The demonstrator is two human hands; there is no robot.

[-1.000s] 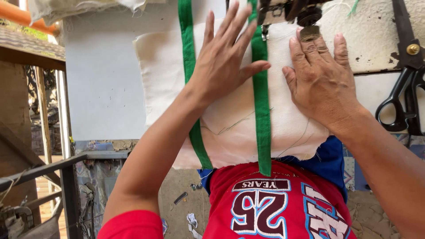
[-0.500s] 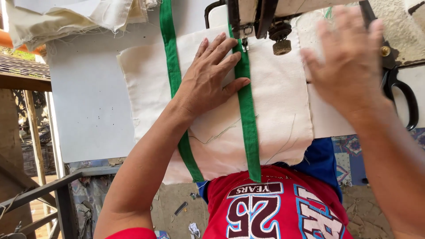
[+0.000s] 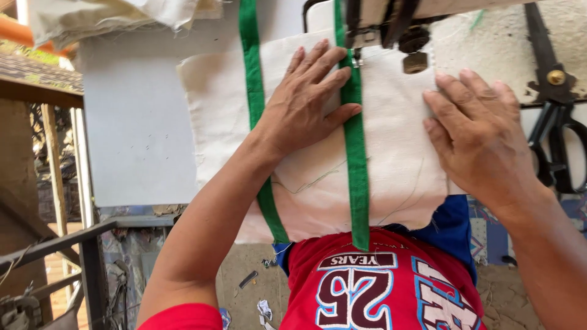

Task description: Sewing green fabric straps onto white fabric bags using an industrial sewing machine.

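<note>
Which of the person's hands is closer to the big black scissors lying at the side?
Right. The right hand presses the cream cloth just beside the scissors, not touching them. The left hand lies flat on the cloth between the two green straps, farther away.

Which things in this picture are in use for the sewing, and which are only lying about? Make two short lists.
In use:
left hand, flat on the cloth
right hand, flat on the cloth
cream cloth panel
green strap under the needle
sewing machine head

Lying about:
black scissors at the right
heap of cream cloth at top left
scraps on the floor
</note>
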